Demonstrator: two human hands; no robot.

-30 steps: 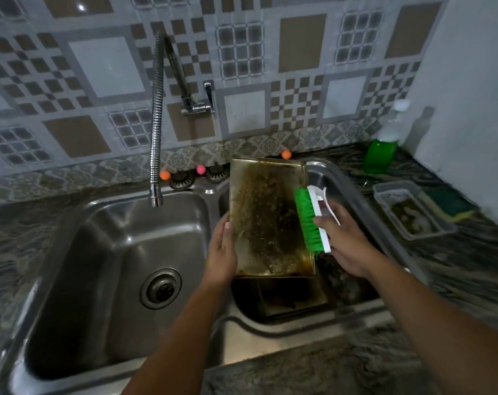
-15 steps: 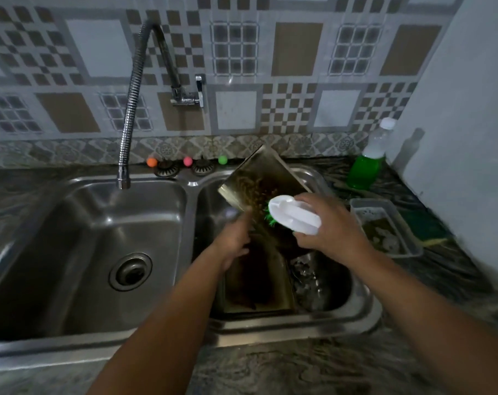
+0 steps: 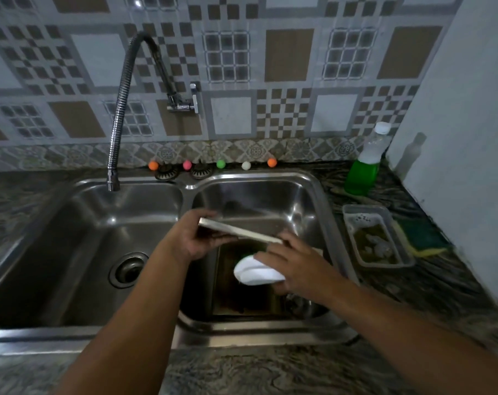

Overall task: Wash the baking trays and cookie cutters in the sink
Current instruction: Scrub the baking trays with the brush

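Observation:
My left hand [image 3: 197, 238] grips the left end of a metal baking tray [image 3: 239, 231], held edge-on and nearly flat over the right basin of the double sink [image 3: 259, 178]. My right hand [image 3: 293, 266] is closed around a white-backed scrub brush [image 3: 256, 271] just below the tray's right end; its green bristles barely show. A second dark, greasy tray [image 3: 242, 297] lies in the bottom of the right basin beneath both hands. Something metallic lies to the right of it, too dark to identify.
A flexible tap [image 3: 119, 118] hangs over the left basin, whose drain [image 3: 128, 269] is open. Small coloured balls [image 3: 221, 164] line the sink's back rim. A green soap bottle [image 3: 364, 169], a plastic tub [image 3: 376, 238] with murky water and a sponge [image 3: 421, 240] stand on the right counter.
The tray has swung down from upright to nearly flat, edge toward me. The brush has dropped from the tray's face to below its right end. My view has pulled back and down.

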